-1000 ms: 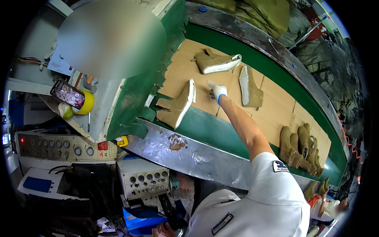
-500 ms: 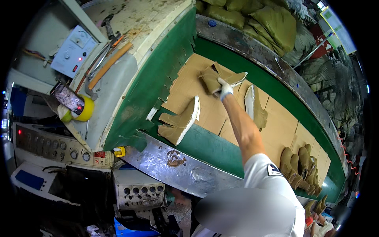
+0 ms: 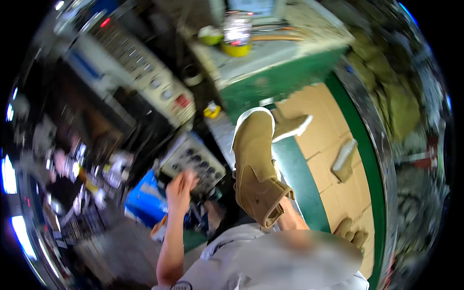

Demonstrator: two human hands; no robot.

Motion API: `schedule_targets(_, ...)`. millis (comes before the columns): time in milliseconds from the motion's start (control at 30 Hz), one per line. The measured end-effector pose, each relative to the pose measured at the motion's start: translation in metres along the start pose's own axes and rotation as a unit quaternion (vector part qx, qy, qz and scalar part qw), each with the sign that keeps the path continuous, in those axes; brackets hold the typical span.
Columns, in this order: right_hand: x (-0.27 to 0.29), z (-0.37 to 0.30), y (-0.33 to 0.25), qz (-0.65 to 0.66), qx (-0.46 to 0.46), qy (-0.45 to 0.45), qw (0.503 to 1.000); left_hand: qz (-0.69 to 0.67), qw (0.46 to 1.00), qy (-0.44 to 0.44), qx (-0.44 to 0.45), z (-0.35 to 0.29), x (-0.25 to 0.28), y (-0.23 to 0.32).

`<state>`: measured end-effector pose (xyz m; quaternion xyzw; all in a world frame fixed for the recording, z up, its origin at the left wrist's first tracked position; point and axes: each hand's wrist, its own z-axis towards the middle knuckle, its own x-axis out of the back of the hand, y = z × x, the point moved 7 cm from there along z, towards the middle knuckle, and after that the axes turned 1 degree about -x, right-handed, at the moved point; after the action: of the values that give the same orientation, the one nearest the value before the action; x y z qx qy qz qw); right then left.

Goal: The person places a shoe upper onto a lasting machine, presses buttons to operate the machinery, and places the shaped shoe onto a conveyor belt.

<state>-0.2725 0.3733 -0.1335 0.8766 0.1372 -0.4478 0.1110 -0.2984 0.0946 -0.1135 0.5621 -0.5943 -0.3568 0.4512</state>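
Note:
A tan ankle boot (image 3: 256, 169) with a white sole edge is held up in front of me, toe pointing away and its opening toward me. My right forearm runs behind it, and the boot hides my right hand (image 3: 287, 209), which holds it up. My left hand (image 3: 181, 187) is raised at the left, beside a control box with dark knobs (image 3: 195, 162). Blur smears its fingers, and I see no object in it. Beyond the held boot, another tan boot (image 3: 290, 124) lies on the green bench, and one more boot (image 3: 345, 162) lies farther right on cardboard.
Cardboard sheets (image 3: 316, 108) line the green-sided trough. Several tan boots (image 3: 352, 234) stand at its near end. A dial panel (image 3: 145, 72) is at the upper left. A phone (image 3: 238, 29) and a yellow cup (image 3: 237, 50) are on the worktop. Olive sacks (image 3: 391, 92) pile up behind.
The view has swung left toward the control boxes. My right hand has lifted a boot off the cardboard and brought it close. My left hand has come into view.

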Motion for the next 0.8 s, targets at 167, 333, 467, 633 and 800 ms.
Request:
schedule_targets(167, -0.007, 0.018, 0.104, -0.174, -0.126, -0.077, 0.973, -0.068, 0.991, 0.047, -0.102, 0.019, 0.039, 0.062)
schedule_targets(333, -0.014, 0.052, 0.178, -0.328, -0.171, -0.119, 0.921, -0.007, 0.971, 0.230, -0.071, -0.022, 0.147, 0.035)
schedule_targets(467, 0.001, 0.055, 0.241, -0.321, -0.234, -0.004, 0.918, -0.340, 0.905, 0.252, 0.038, -0.029, 0.189, -0.014)
schedule_targets(633, 0.011, 0.074, 0.294, -0.370, -0.246, -0.024, 0.896, -0.195, 0.870, 0.448, -0.059, -0.043, 0.246, -0.005)
schedule_targets(800, -0.006, 0.115, 0.339, -0.413, -0.245, -0.073, 0.874, -0.093, 0.843, 0.515, -0.124, -0.043, 0.300, -0.012)
